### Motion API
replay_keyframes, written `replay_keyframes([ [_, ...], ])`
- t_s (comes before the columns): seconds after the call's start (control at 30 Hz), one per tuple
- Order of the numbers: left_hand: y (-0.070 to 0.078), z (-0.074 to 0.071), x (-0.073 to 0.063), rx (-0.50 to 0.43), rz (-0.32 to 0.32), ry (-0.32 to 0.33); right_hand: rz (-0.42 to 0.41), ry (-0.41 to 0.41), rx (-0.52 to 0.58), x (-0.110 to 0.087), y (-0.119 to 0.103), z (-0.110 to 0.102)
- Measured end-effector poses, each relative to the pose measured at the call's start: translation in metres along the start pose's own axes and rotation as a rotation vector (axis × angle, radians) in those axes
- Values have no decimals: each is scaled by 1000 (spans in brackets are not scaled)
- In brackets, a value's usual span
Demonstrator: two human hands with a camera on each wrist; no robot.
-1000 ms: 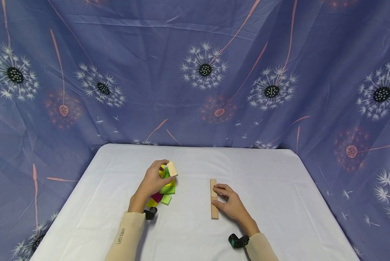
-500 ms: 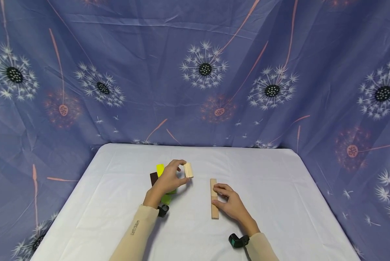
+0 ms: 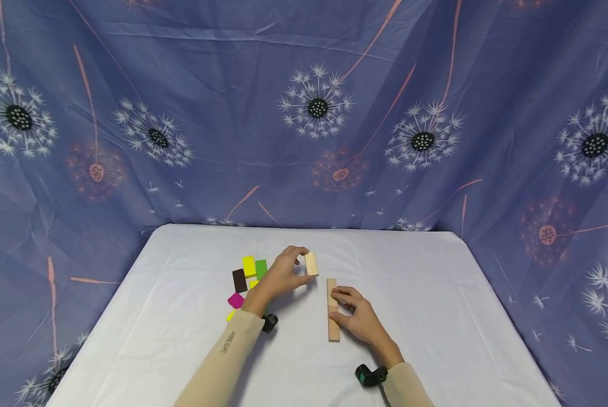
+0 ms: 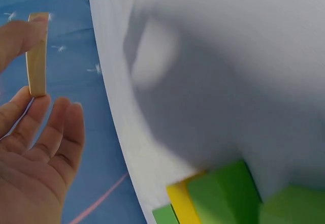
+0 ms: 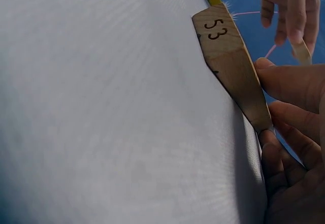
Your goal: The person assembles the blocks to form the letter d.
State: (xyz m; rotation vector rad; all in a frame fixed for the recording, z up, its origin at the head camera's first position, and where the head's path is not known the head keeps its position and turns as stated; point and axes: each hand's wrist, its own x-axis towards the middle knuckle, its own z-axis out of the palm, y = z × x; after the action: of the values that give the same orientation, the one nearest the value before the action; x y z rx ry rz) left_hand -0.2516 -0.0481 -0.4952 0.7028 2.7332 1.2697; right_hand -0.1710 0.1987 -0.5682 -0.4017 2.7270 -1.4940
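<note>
Pinched in the left hand [image 3: 281, 276], thumb at one end and fingertips at the other: one pale block [image 3: 311, 264], plain wood, held off the table [image 3: 416, 277], near the far end of the wooden row [image 3: 334, 330] and to its left.

Wooden row: two plain blocks laid end to end, number 53 [image 5: 216, 30] cut into the wood.

Right hand [image 3: 361, 317]: at the right side of the row, bent fingers and thumb touching it; cannot tell whether they squeeze it or merely rest there.

Left of the row, well apart: yellow block [image 3: 249, 265]; green block [image 3: 261, 269], just beside the yellow; dark brown block [image 3: 239, 280]; magenta block [image 3: 236, 300], partly behind the left wrist. Other coloured pieces, mostly hidden by the left arm.

Changed from one second ago: left hand and pale block, then over the coloured pieces, now close to the row; dark brown block, then behind the hand, now in plain view; a light green piece, then showing, now out of sight behind the arm.

Unchanged: right hand and wooden row, same place, fingers against the same side.
</note>
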Motion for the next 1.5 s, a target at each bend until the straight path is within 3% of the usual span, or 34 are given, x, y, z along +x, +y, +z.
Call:
replay_keyframes([
  [0.33,8,14,15,-2,26,-56,7,-2,4,-1,-1,0],
  [0.83,9,32,43,33,-8,-108,6,-10,-1,1,0,-2],
  [1.17,2,44,47,80,-60,-133,6,-5,12,1,-1,-2],
  [1.5,-8,53,49,100,-73,-137,6,-1,13,2,1,-1],
])
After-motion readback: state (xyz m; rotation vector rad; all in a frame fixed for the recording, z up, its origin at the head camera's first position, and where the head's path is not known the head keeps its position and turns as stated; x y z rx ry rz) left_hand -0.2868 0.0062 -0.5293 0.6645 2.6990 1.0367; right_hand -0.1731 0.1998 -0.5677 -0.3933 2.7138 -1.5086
